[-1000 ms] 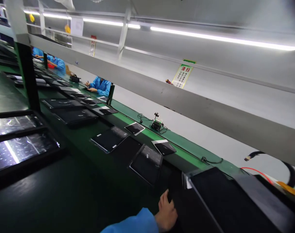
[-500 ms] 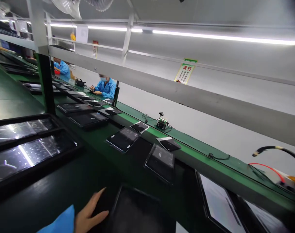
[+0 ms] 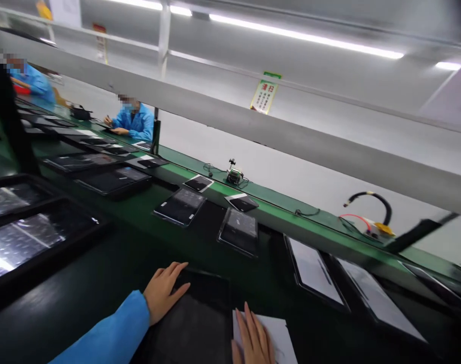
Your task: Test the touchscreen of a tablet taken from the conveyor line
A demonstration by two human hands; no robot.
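My left hand lies open, fingers together and flat, on the left edge of a dark flat panel at the bottom of the view. A blue sleeve covers that arm. My right hand rests flat with stretched fingers on a white sheet of paper lying on the panel's right side. Neither hand holds anything.
A green conveyor belt carries several dark tablets away to the left. Two more panels lie to the right. A grey beam crosses overhead. Two people in blue sit across the line. Cables lie on the far ledge.
The view has swung right and down. My left hand now lies flat on the dark panel, and my right hand has come into view on the white sheet.
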